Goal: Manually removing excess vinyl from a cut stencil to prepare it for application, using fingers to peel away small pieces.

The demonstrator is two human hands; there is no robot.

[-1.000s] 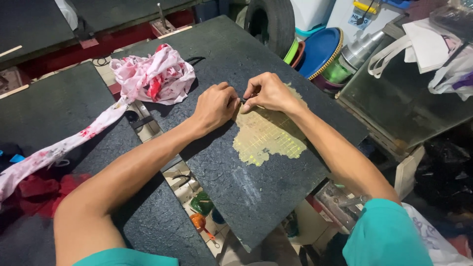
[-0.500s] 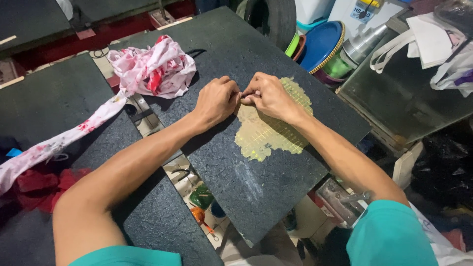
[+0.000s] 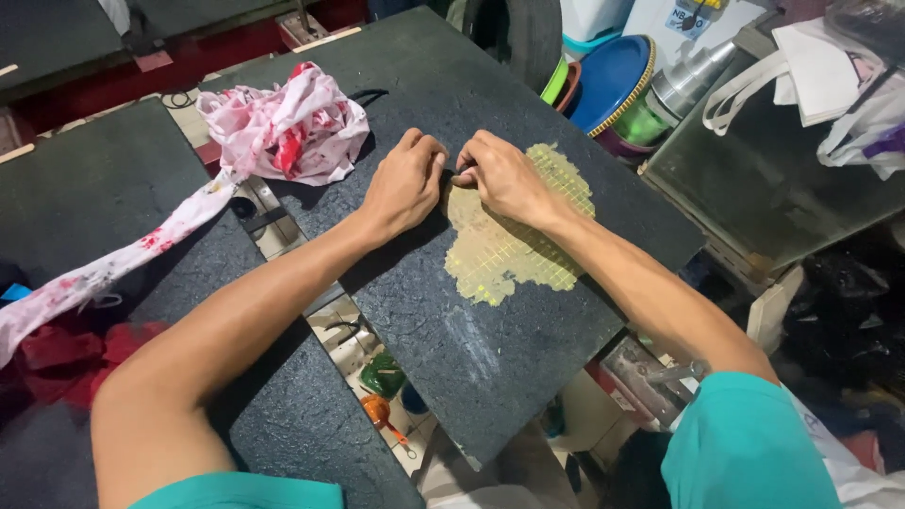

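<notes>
A dark speckled board (image 3: 490, 358) lies in front of me with a yellow gridded patch (image 3: 518, 245) stuck flat on it. My left hand (image 3: 405, 184) and my right hand (image 3: 504, 174) meet at the patch's upper left edge, knuckles curled and fingertips pinched together there. Whatever small bit sits between the fingertips is hidden by the fingers. My right forearm lies across the patch's right side.
A crumpled white and pink cloth (image 3: 283, 127) lies at the board's far left, its tail trailing over a second dark board (image 3: 85, 198). Stacked coloured plastic bowls (image 3: 603, 85), a metal funnel (image 3: 688, 80) and a glass-topped table (image 3: 754, 188) stand to the right. Small tools lie in the gap (image 3: 377, 377) below.
Both hands stay pinched at the same edge of the yellow patch, with only slight finger shifts. The view has tilted a little.
</notes>
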